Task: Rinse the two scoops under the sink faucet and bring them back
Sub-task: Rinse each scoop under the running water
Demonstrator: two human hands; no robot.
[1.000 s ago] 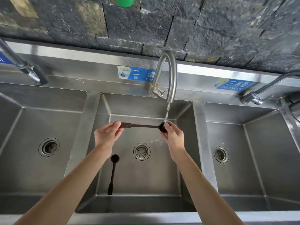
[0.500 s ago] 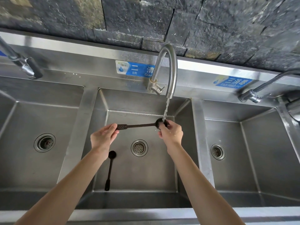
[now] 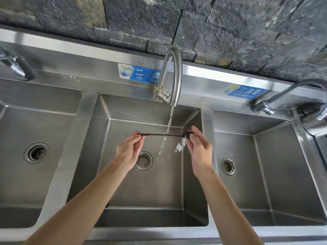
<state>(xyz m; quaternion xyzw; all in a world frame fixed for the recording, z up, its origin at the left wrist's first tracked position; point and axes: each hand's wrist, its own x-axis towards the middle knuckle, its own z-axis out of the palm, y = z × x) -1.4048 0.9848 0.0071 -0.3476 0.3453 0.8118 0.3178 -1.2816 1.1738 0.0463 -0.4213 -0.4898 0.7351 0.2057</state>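
Head view. Landmark: the faucet (image 3: 174, 75), running over the middle basin (image 3: 123, 183).

Scoop (image 3: 164, 134) held level, straight below the spout and crossing the stream at mid-handle. That way the water sheets along the shaft and falls off toward the drain (image 3: 143, 160) beneath.

Left hand (image 3: 129, 149), left of the stream, pinches the handle tip between thumb and forefinger. The light hold probably lets the scoop be rolled.

Right hand (image 3: 199, 145), right of the stream, has its fingers (image 3: 196, 130) curled round the bowl end, likely rubbing it. Drops spill just below.

Second scoop not visible; the left forearm may cover it, so I cannot place it.

Judgement: rinse of one scoop under way, carrying back not begun.
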